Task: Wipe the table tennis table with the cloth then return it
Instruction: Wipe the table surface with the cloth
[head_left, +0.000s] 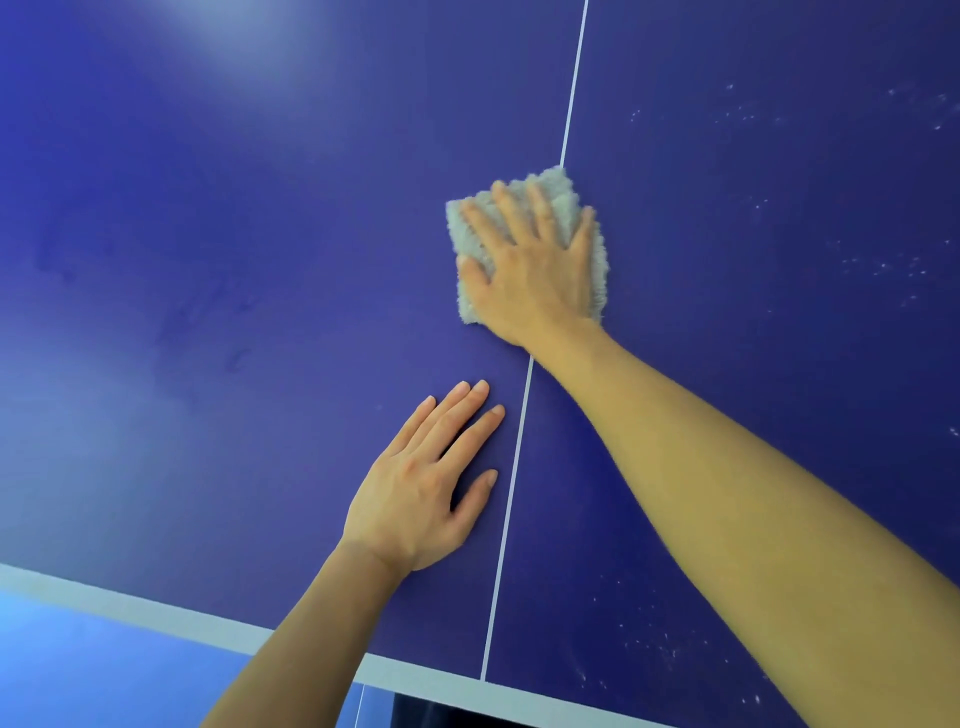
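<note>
Pressing flat, my right hand (530, 265) lies on the folded cloth (561, 189) with fingers straight and fanned apart, nothing curled round the fabric. I judge the spread is there to load the whole pad evenly, so it drags across the surface instead of bunching. The wrist is low and the forearm reaches in long from the lower right, nearly fully stretched, which suggests I am near the far end of a stroke. The cloth sits on the blue worktop (234, 270), right over the white centre line (574, 88). Its fluffy edges show beyond my fingertips and along both sides of the palm.

My left hand (415, 493) rests palm down on the worktop, nearer to me and just left of the line. Its fingers are straight and close together, the thumb out, holding nothing. I read it as a brace that takes my weight while I lean in.

Right of the line, pale specks (883, 265) dot the surface. Left of it the blue looks cleaner, with only faint smears. So the wiping seems partway done, with the speckled side left to do. The white edge band (156, 610) runs along the near side.
</note>
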